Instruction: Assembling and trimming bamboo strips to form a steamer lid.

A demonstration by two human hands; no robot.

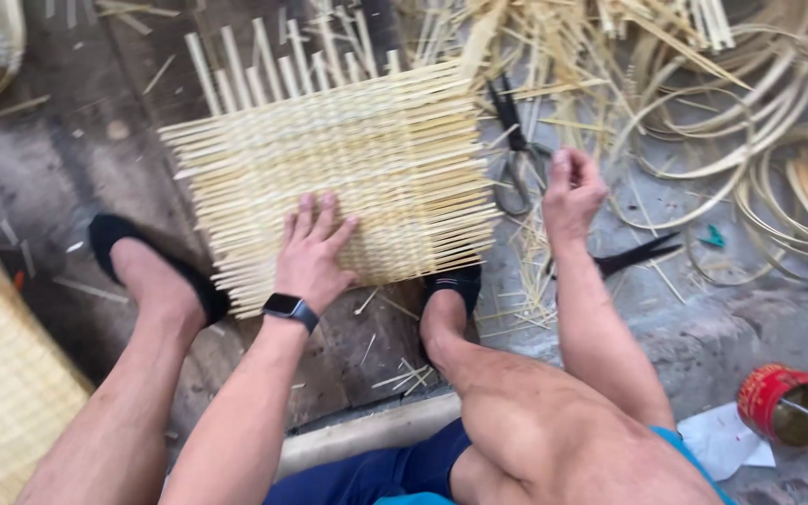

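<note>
Weaving is in hand: the left hand (315, 251), fingers spread open, presses flat on the pale woven bamboo-strip mat (339, 178) lying on the floor. The right hand (569, 192), loosely curled and empty, hovers beside black metal scissors (514, 154), so picking them up seems the likely need. A red cylindrical tin (787, 404), behind that hand, holds a thin stick.
</note>
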